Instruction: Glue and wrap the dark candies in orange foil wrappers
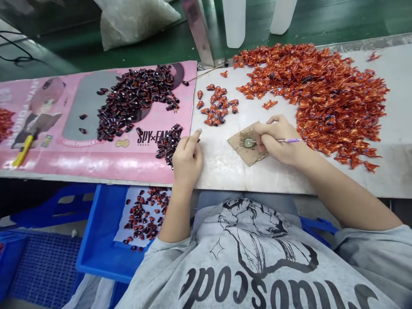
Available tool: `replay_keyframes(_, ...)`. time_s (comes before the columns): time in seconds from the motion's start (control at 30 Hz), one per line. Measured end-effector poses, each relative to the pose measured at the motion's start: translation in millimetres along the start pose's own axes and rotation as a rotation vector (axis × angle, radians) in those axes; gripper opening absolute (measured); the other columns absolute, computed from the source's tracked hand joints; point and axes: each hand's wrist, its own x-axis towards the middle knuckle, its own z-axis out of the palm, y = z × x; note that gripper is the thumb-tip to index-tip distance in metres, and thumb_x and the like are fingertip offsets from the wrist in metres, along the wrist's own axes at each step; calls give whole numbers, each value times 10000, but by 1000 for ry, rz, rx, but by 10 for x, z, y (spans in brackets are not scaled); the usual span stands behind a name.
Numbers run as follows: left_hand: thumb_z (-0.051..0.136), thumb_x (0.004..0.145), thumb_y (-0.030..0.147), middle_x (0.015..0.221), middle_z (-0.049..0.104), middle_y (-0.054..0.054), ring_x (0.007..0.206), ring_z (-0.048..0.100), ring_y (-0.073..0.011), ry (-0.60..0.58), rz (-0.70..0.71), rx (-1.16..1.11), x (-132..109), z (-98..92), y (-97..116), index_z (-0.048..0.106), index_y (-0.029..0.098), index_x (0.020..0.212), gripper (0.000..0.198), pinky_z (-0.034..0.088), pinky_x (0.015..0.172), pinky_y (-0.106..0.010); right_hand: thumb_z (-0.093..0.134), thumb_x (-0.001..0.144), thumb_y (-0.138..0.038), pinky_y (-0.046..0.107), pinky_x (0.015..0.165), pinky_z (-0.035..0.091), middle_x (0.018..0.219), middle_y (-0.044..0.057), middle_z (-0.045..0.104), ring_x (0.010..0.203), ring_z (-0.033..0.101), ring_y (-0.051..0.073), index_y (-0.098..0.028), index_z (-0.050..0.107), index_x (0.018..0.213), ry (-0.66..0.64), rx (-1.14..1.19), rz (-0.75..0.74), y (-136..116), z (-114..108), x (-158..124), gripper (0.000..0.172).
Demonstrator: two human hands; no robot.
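Observation:
My right hand is closed round a thin stick tool with a purple end. Its working end points at a small round cap of pale material, which sits on a worn square of brown cardboard. My left hand has its fingers curled together; a bit of something dark shows by the fingertips, too small to make out. Touching or right beside this hand is a small heap of shiny dark faceted pieces. Beyond both hands lies a loose group of orange pieces with dark faceted tops.
A large heap of orange claw-shaped pieces covers the right of the table. More dark faceted pieces lie on the pink printed mat, with a yellow-handled cutter at far left. A blue tray below holds finished-looking red-black pieces.

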Motion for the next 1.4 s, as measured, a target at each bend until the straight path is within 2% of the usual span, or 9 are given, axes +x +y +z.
replay_keyframes(0.1, 550, 945, 209, 915, 704, -55, 782, 656, -131, 64, -169, -371, -62, 48, 223, 732, 192, 1103, 242, 538, 731, -262, 366, 801, -137, 436, 942, 347, 578, 7, 537, 568, 424, 159, -204, 439, 622, -2, 6, -13, -15, 27, 4, 204)
replay_keyframes(0.2, 668, 913, 334, 882, 721, -22, 674, 657, -87, 26, -378, -886, -151, 172, 538, 748, 216, 1026, 182, 550, 657, -223, 377, 783, -148, 440, 915, 337, 581, 15, 531, 571, 403, 166, -205, 428, 617, 25, -26, -28, -26, 61, 13, 183)
replay_keyframes(0.37, 838, 747, 447, 864, 756, -4, 658, 676, -78, -81, -690, -1382, -180, 368, 814, 749, 258, 1058, 375, 544, 619, -189, 401, 766, -142, 407, 858, 353, 572, 11, 516, 571, 403, 171, -214, 427, 616, 66, -14, -25, -7, 86, 20, 168)
replay_keyframes(0.47, 874, 694, 448, 879, 769, -13, 701, 690, -93, -112, -779, -1437, -153, 392, 785, 756, 237, 982, 376, 560, 666, -207, 404, 773, -138, 393, 806, 370, 569, 8, 500, 560, 406, 174, -222, 414, 616, 56, 19, -18, 0, 94, 18, 179)
replay_keyframes(0.63, 820, 763, 422, 898, 757, -22, 794, 714, -125, -133, -806, -1444, -154, 366, 719, 755, 224, 959, 286, 572, 741, -249, 393, 800, -113, 388, 819, 375, 581, 10, 486, 578, 405, 176, -225, 389, 623, 68, -10, -6, -48, 130, 6, 209)
replay_keyframes(0.83, 812, 768, 489, 934, 735, 7, 748, 670, -95, -151, -707, -1418, -192, 408, 690, 743, 319, 1124, 401, 543, 694, -230, 400, 800, -119, 348, 664, 349, 571, 8, 476, 544, 403, 168, -229, 378, 618, 41, 21, 40, -83, 95, -3, 214)
replay_keyframes(0.97, 867, 707, 456, 838, 714, 35, 646, 608, -60, -86, -657, -1453, -200, 432, 712, 790, 347, 1015, 336, 503, 600, -202, 418, 800, -138, 344, 602, 336, 547, 16, 495, 538, 438, 167, -227, 376, 608, 19, -10, 84, -72, 45, 9, 217)
replay_keyframes(1.23, 820, 773, 440, 961, 741, 18, 729, 659, -87, -102, -676, -1450, -181, 397, 738, 790, 359, 1042, 283, 545, 683, -238, 446, 824, -150, 320, 565, 403, 545, 14, 565, 560, 509, 176, -232, 462, 602, 79, 152, 132, -46, 57, -6, 237)
replay_keyframes(1.4, 838, 740, 471, 957, 754, 3, 727, 710, -108, -83, -685, -1396, -192, 422, 758, 777, 312, 1055, 358, 562, 646, -227, 448, 763, -119, 329, 605, 436, 538, 4, 561, 560, 535, 178, -235, 452, 568, 252, 239, 86, -112, 17, -47, 227)
